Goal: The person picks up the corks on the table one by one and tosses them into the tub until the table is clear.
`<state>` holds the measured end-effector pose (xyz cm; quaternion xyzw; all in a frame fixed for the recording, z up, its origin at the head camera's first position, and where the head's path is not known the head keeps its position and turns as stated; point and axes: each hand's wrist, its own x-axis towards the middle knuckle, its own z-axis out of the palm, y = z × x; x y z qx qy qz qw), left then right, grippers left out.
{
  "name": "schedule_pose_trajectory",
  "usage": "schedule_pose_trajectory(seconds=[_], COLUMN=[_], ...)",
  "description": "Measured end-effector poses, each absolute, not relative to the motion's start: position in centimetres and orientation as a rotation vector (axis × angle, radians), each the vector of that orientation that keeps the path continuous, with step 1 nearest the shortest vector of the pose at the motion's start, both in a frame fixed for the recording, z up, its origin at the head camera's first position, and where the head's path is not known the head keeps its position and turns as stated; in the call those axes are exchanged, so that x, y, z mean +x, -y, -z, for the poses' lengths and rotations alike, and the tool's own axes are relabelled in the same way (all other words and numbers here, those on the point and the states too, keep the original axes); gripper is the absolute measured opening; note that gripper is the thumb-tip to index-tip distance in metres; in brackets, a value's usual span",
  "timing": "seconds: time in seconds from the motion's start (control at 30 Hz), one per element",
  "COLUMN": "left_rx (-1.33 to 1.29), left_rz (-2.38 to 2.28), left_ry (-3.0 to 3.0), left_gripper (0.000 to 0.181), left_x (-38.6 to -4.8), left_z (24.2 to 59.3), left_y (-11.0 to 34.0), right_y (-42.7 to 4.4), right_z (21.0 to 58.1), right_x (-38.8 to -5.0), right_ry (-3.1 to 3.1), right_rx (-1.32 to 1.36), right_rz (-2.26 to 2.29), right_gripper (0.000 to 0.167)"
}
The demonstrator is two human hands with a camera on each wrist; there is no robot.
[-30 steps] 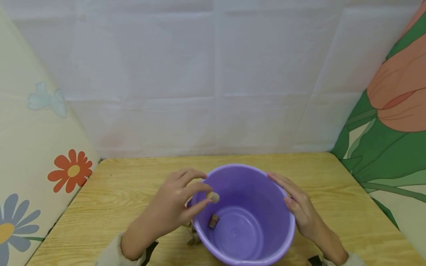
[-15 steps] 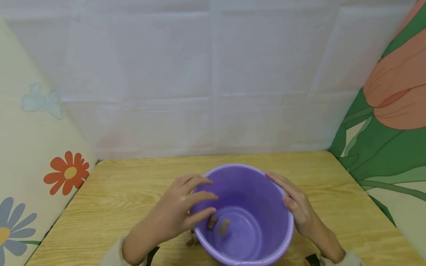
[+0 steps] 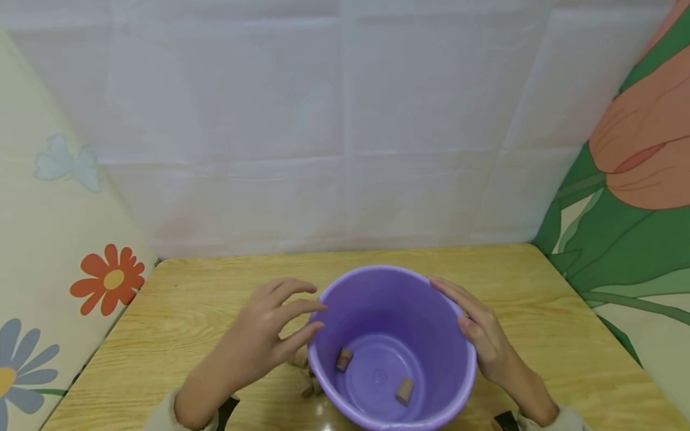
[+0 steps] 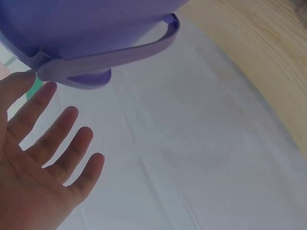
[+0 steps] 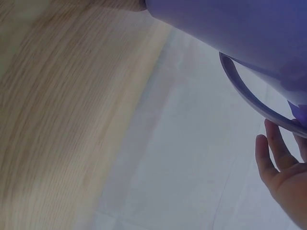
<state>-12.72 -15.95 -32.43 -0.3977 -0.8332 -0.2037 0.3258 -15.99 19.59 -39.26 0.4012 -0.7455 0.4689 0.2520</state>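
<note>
Left hand (image 3: pixel 257 335) empty, fingers spread; right hand (image 3: pixel 487 335) rests, fingers extended, on the purple bucket (image 3: pixel 385 293). I'd release corks (image 3: pixel 404 391) low.

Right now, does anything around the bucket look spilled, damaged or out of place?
Nothing clearly stands out. Two cylinders lie in the bucket; others sit on the table beside it, probably just waiting rather than spilled. No damage shows.
</note>
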Motion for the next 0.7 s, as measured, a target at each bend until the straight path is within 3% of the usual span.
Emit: schedule_pose_trajectory(seconds=[0.7], left_rx=[-0.938], left_rz=[0.47], left_ry=[2.252], left_gripper=[0.03], left_x=[-12.8], left_z=[34.2], left_y=[18.9], right_y=[-19.4], right_z=[39.4], right_x=[-16.0], right_ry=[2.004], right_rx=[1.107], right_rz=[-1.337], right_gripper=[0.051])
